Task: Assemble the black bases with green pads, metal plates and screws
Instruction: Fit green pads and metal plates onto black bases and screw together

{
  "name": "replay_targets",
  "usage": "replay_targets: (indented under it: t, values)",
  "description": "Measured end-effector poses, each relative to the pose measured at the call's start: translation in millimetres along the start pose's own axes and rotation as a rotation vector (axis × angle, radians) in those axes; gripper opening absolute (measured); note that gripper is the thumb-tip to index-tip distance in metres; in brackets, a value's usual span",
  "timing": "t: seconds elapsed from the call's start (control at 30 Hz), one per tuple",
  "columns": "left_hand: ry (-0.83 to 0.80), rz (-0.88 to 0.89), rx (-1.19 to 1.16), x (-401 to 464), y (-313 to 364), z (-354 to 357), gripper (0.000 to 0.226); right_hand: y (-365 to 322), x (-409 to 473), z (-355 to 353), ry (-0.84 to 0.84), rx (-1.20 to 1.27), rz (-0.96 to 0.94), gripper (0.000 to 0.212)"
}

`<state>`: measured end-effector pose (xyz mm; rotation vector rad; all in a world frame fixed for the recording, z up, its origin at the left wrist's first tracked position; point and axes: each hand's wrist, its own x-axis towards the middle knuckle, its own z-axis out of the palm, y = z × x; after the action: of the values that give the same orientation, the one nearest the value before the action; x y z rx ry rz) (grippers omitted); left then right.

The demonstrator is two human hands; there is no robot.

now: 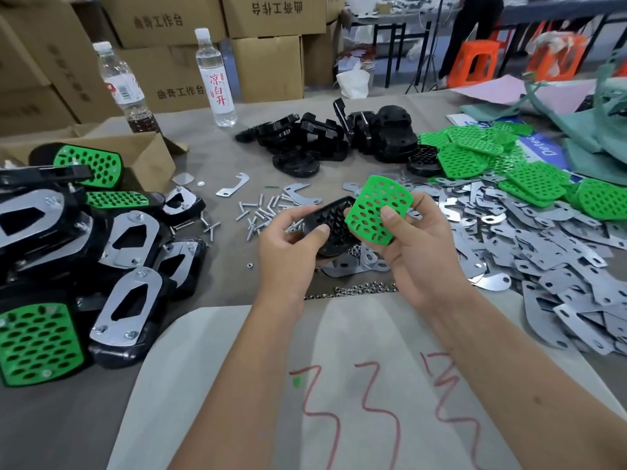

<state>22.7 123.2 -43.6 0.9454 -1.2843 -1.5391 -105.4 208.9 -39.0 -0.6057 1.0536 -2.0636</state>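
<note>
Two bare hands meet over the middle of a wide table [210, 154] covered in grey cloth. Largest of all, stacked cardboard boxes [268, 67] line the far edge, with two water bottles [217, 76] standing in front of them. On the left, a heap of finished pieces [129, 300] spills out of an open carton [149, 154], black shells showing metal plates or green faces. On the right lies a broad drift of loose metal plates [543, 252], and beyond it a pile of green pads [529, 178]. In the far middle sits a cluster of bare black bases [325, 140]. Nearer, a scatter of screws [261, 212] lies just left of the hands, and a row of small nuts [356, 288] lies beneath them.

The left hand [288, 245] has its fingers curled under one black base [330, 222], thumb pressed on top, gripping it above the table. The right hand [417, 245] pinches a single green pad [376, 212] between thumb and fingers, tilted, its left edge overlapping the base. Whether pad and base actually touch I cannot tell.
</note>
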Motion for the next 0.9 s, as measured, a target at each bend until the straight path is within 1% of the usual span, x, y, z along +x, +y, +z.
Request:
replay_targets:
  t: [0.1,0.23,0.37,0.43,0.5,0.57,0.7,0.8,0.9]
  values:
    - [0.017,-0.005,-0.023,1.7,-0.3,1.0,0.028,-2.0,1.1,-1.4,0.049,0.033,-0.001,0.013]
    - [0.011,-0.015,-0.046,2.7,-0.2,0.8,0.028,-5.0,1.6,-2.2,0.097,-0.082,-0.012,0.011]
    - [-0.013,-0.004,-0.059,3.1,0.4,0.6,0.029,-4.7,2.0,-3.5,0.13,-0.095,-0.039,0.024]
    - [-0.042,-0.011,-0.066,3.1,1.0,0.9,0.033,-3.9,1.3,-4.5,0.148,-0.135,-0.059,0.023]
    - [-0.062,-0.014,-0.054,3.1,0.9,2.3,0.036,-1.9,0.5,-3.9,0.153,-0.181,-0.081,0.03]
    - [-0.071,-0.014,-0.046,2.1,1.0,4.1,0.039,-0.4,-0.7,-1.8,0.125,-0.24,-0.115,0.038]
    - [-0.085,-0.008,-0.015,0.3,2.0,4.2,0.042,4.6,-3.4,0.9,0.044,-0.391,-0.19,0.037]
    - [-0.105,0.012,0.007,-2.1,2.2,4.0,0.043,8.7,-3.8,0.9,0.076,-0.473,-0.226,0.041]
    - [-0.105,0.018,0.026,-4.3,1.3,4.6,0.046,11.9,-2.4,0.6,0.123,-0.666,-0.275,0.046]
